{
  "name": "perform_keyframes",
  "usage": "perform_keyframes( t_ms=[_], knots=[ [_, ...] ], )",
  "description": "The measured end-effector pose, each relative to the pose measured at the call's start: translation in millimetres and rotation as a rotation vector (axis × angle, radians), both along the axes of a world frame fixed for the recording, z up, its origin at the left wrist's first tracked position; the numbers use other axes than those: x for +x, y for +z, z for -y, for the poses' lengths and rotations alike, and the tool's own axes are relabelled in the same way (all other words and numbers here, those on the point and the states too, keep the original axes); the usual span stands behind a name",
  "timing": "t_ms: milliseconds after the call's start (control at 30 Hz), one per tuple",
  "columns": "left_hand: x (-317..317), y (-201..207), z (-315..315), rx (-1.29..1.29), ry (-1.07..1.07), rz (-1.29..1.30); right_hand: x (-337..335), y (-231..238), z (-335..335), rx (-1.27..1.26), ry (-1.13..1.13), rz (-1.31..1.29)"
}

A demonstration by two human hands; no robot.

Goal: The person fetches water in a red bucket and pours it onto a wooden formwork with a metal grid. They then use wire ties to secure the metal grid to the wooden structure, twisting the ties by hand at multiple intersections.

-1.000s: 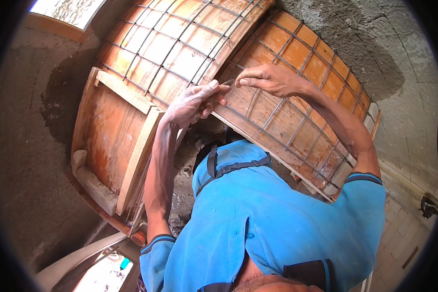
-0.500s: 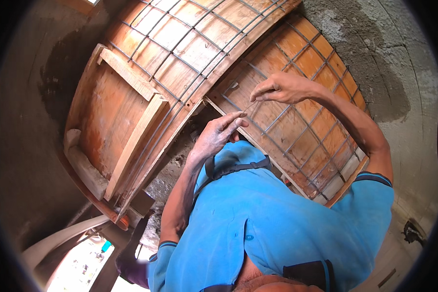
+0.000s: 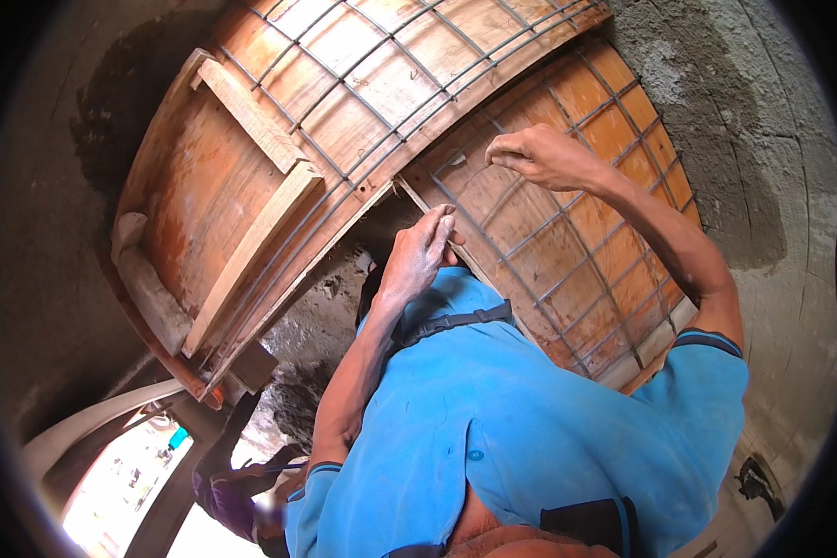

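My left hand (image 3: 420, 253) is raised in front of the blue shirt with its thumb and fingers pinched together. Higher and to the right, my right hand (image 3: 541, 158) is also closed in a pinch, over the lower wooden panel. A thin wire, very faint against the wood, appears to run between the two sets of fingertips. Beneath the right hand lies a grid of steel bars (image 3: 553, 216) on the orange-brown boards (image 3: 567, 279). Neither hand visibly touches the bars.
Another bar grid (image 3: 344, 82) covers the higher wooden panel at upper left, beside nailed timber battens (image 3: 256, 256). Between the panels is a dark gap. Rough cement wall (image 3: 744, 139) rises at right. Another person in dark purple clothing (image 3: 237, 493) is at lower left.
My hands have moved slightly apart, the left one down and the right one a little up. The whole view has shifted slightly, and more of the other person shows at lower left.
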State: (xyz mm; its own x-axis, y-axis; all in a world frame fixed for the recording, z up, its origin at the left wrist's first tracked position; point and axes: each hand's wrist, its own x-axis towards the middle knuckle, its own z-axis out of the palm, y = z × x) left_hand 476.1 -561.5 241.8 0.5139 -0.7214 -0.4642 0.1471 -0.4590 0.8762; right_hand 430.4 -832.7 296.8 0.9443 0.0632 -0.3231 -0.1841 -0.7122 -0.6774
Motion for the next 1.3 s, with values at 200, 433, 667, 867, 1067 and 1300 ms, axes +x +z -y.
perform_keyframes(
  t_ms=[200, 433, 667, 867, 1067, 1300],
  knots=[
    [2, -13, 13, 0.104, -0.021, 0.234, 8, 6, 1, 0.121, -0.062, -0.187],
    [3, -4, 37, 0.166, 0.123, -0.021, 12, -6, 15, 0.026, -0.074, -0.128],
    [9, -15, 21, -0.086, 0.420, -0.699, 10, -55, 33, 0.018, -0.283, -0.036],
    [3, -41, 47, -0.279, 0.740, -0.994, 15, -87, 19, 0.120, -0.367, -0.059],
    [7, -54, 60, -0.214, 0.751, -0.986, 23, -94, -1, 0.116, -0.409, -0.041],
    [10, -69, 57, -0.192, 0.773, -0.986, 20, -83, -5, 0.165, -0.459, -0.082]
  ],
)
